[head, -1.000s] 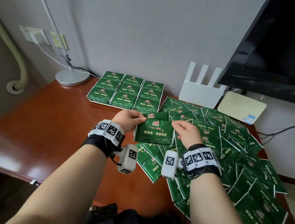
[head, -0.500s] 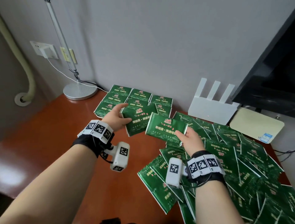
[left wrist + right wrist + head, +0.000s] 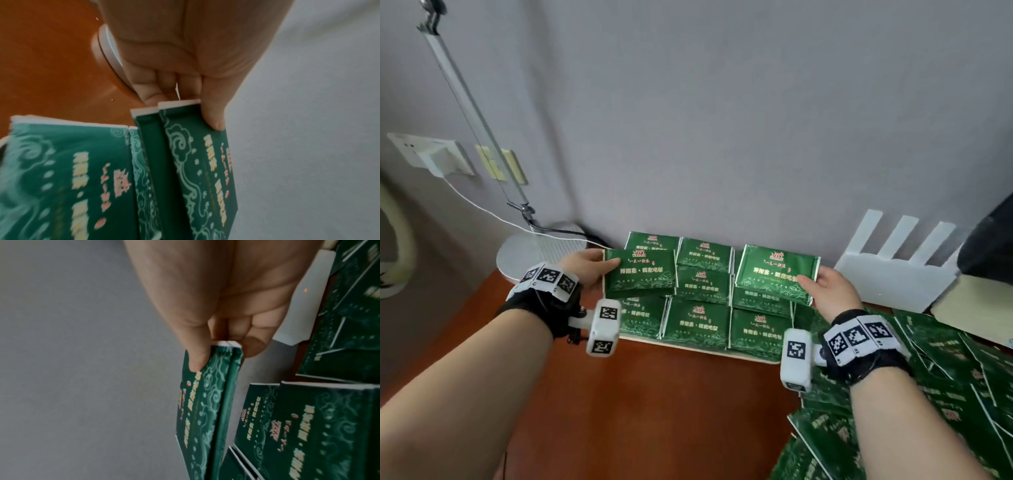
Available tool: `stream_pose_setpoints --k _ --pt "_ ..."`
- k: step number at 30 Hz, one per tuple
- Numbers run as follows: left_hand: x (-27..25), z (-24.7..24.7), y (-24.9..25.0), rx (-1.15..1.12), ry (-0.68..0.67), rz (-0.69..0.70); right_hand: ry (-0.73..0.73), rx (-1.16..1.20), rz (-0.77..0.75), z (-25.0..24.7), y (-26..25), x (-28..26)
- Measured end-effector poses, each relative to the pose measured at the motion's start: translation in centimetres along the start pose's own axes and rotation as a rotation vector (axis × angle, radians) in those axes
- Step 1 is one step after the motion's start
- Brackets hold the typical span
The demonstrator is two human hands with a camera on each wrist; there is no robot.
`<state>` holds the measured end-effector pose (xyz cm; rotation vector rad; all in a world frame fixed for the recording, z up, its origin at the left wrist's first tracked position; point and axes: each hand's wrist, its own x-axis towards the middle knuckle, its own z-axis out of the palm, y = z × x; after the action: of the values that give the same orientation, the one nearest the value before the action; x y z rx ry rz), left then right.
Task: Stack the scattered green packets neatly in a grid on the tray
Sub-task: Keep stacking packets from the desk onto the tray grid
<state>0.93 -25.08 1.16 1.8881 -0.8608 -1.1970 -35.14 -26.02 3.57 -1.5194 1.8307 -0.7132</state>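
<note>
Green packets, printed foil, flat: two small bundles in hand, the rest divided between the tray and the desk. Left bundle point(image 3: 640, 274), two packets by the wrist view, pinched at its short edge in the left hand point(image 3: 585, 267), thumb on the printed face and fingers beneath; it hangs over the left column of the grid, about the middle row, face up and roughly square to its neighbours. Right bundle point(image 3: 777, 274), likewise two packets edge-on in the wrist view, pinched at its near right corner in the right hand point(image 3: 828, 291), thumb on top; it hangs over the right column, tilted slightly and not yet seated. Neither grip is spread; both are pinching packets. Stacked packets point(image 3: 698, 325) fill the tray point(image 3: 688, 348) in three columns by three rows, edges touching, the tray's pale rim showing along the near side. Step in hand, as judged: placing, both bundles carried to their piles and awaiting release. Next move calls for lowering each bundle flat onto its pile, squaring its edges with the stack below, then easing thumb and fingers out without dragging the top packet askew. Loose packets point(image 3: 945, 377) lie overlapped on the desk point(image 3: 654, 411) to the right, many in number, so the task looks far from finished. Beyond: lamp base point(image 3: 534, 250) left of the tray, white router point(image 3: 893, 274) against the wall to the right.
</note>
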Motion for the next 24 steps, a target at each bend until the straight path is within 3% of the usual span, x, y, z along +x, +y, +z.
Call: stream_pose_setpoints --k 6,14,24 --pt "6.4 -0.1 0.2 0.09 -0.058 -0.005 -0.004 0.014 0.113 2.6 -0.6 6.2" --pt "14.5 0.5 1.6 0.146 -0.034 -0.015 -0.019 0.005 0.306 4.9 1.7 11.9" --pt "17.9 1.5 1.8 0.182 -0.004 -0.045 0.047 -0.067 0.279 6.0 3.2 14.0"
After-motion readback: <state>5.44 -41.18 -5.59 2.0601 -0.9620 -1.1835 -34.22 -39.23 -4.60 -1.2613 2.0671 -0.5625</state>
